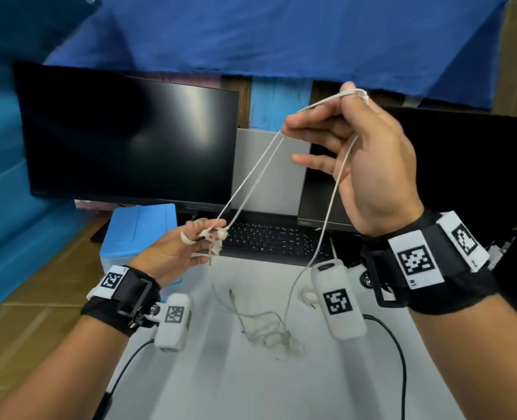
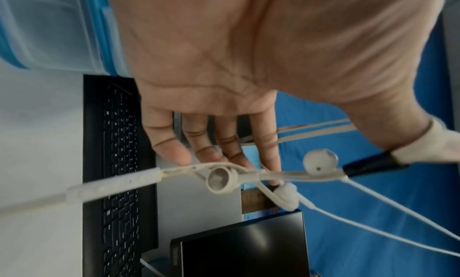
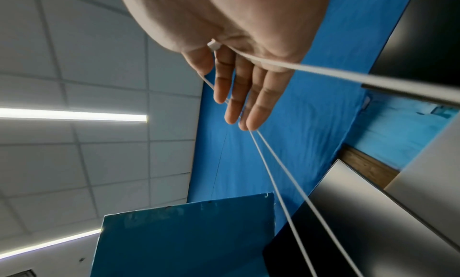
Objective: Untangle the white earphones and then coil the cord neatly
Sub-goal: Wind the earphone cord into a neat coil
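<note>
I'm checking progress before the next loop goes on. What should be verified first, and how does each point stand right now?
1. Left hand grips the earbud end: ok, both earbuds sit at its fingertips with cord wound round them.
2. Right hand has the cord hooked: ok, it passes over the thumb, fingers nearly straight.
3. Strands between the hands run straight: ok, two parallel lines.
4. Rest of the cord untangled: not ok, a loose snarl lies on the table.
5. Plug end free: cannot tell.
6. Wrap on the left fingers neat: not ok, it looks bunched.
</note>
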The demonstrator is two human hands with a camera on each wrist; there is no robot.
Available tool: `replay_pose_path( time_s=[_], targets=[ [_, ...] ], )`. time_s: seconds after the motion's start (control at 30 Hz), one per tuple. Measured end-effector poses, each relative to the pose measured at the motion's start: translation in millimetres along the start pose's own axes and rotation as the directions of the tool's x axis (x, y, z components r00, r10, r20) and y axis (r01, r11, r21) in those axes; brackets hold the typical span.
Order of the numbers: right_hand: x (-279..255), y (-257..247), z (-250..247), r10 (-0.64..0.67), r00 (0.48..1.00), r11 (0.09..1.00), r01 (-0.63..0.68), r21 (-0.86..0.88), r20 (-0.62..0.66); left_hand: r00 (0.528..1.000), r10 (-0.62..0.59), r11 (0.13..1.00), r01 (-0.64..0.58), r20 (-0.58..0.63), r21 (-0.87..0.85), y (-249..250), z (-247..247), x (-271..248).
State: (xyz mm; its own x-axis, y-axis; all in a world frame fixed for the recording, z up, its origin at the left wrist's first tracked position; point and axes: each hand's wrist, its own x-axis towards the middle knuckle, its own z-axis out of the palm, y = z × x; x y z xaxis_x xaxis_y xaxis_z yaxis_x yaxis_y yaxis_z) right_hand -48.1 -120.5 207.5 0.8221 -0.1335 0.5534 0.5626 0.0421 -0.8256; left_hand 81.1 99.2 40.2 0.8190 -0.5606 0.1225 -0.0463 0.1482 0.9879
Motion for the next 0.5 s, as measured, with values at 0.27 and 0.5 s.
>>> replay_pose_path(
  time_s=[0.27,0.5],
  targets=[
    [6,2,7,0.029,0.997,0.998,-0.025,-0.061,0.077,0.984,-0.022,0.998,0.032,0.179,-0.054,-5,-2,-3],
    [-3,-10,-2,-0.123,0.992,0.990,0.122,0.076,0.004,0.991,-0.125,0.991,0.128,-0.051,0.049,0,7,0]
  ],
)
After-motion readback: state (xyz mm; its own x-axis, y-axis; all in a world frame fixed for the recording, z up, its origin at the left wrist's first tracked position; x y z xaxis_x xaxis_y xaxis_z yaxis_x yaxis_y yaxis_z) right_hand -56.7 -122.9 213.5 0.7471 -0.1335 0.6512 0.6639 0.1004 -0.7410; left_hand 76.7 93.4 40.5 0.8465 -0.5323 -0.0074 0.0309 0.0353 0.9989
